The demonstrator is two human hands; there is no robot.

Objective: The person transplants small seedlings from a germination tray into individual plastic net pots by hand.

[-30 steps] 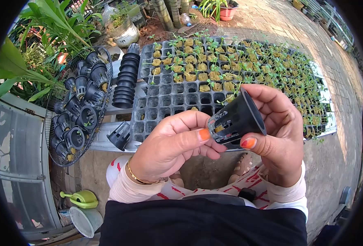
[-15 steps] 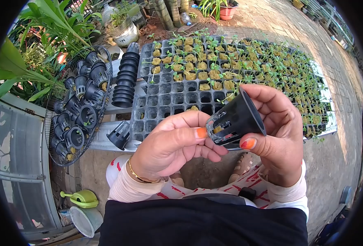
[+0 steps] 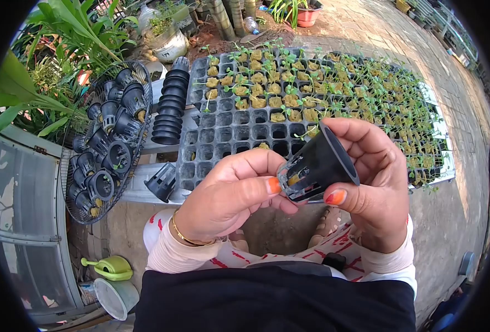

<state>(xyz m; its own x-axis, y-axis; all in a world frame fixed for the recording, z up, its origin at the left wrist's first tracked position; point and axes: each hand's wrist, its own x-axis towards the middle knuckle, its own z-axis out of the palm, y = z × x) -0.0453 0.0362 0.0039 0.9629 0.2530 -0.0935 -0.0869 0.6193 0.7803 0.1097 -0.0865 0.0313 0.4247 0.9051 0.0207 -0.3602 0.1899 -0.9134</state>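
A black net pot (image 3: 323,161) lies tilted on its side between my hands, its wide rim to the right. My right hand (image 3: 375,191) grips it by the rim, thumb below and fingers over the top. With thumb and fingers closed, my left hand (image 3: 228,193) pinches the slotted bottom end. Something yellowish shows through the slots there. Behind the hands is a black seedling tray (image 3: 206,135); many cells hold yellowish-brown plugs with green seedlings (image 3: 295,102), while several near cells at the left have none.
Left of the tray lie a stack of black net pots (image 3: 170,105) and a single net pot (image 3: 161,182). A wire basket (image 3: 140,72) further left holds several more, some with plugs. A green watering can (image 3: 112,268) and a pale bucket (image 3: 115,299) stand on the ground at lower left.
My left fingers have moved in closer around the bottom of the net pot. The pot has tipped slightly, and the yellowish piece inside shows more clearly through the slots.
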